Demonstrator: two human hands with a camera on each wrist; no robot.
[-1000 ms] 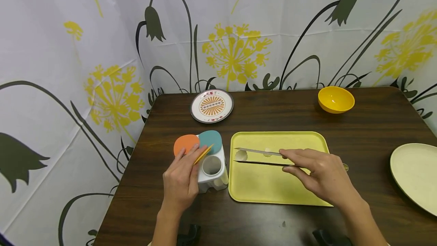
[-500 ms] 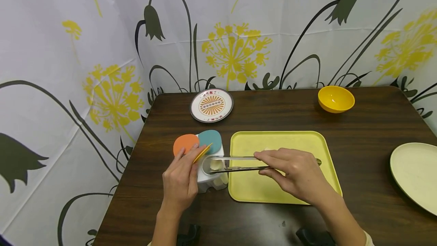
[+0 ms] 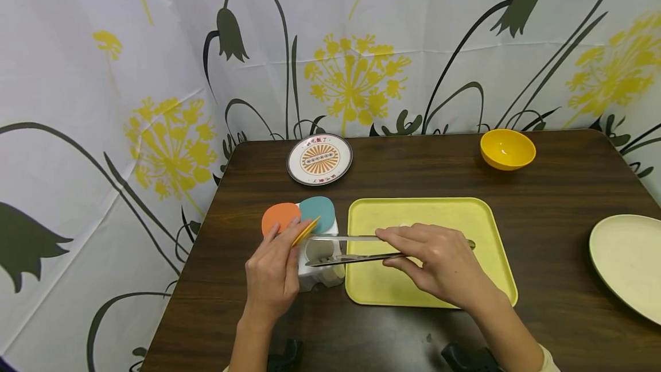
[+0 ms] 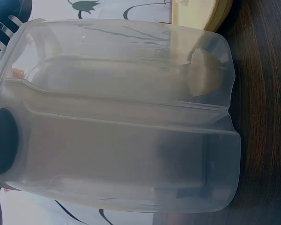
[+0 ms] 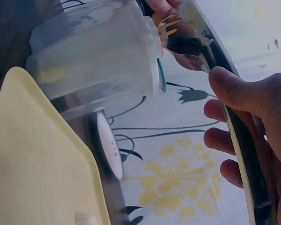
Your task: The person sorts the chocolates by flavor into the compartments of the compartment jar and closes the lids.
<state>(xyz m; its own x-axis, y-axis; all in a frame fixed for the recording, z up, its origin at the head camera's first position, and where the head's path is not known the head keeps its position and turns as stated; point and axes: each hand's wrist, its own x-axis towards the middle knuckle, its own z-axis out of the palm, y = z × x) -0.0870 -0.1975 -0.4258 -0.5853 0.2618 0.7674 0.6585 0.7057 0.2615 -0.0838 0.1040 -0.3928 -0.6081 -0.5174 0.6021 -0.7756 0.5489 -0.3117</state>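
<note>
In the head view my left hand (image 3: 273,271) reaches over a translucent storage container (image 3: 315,280) and holds its yellow lid (image 3: 306,232) tilted up; the thumb is hidden. An orange lid (image 3: 279,217) and a teal lid (image 3: 318,214) cover other compartments. My right hand (image 3: 436,260) grips metal tongs (image 3: 361,257), their arms spread and tips above the uncovered opening, with nothing seen between them. Through the wall in the left wrist view, a pale chunk (image 4: 205,72) lies at the container's bottom. Another pale piece (image 5: 85,219) shows on the yellow tray (image 5: 33,154).
The tray lies directly right of the container. Behind stand a patterned plate (image 3: 320,159) and a yellow bowl (image 3: 508,149); a cream plate (image 3: 632,263) sits at the far right. A flowered cloth (image 3: 351,45) hangs behind the table.
The tongs have carried a pale chunk left from the tray to the container's opening and let it go; their tips have spread. The left hand has stayed put.
</note>
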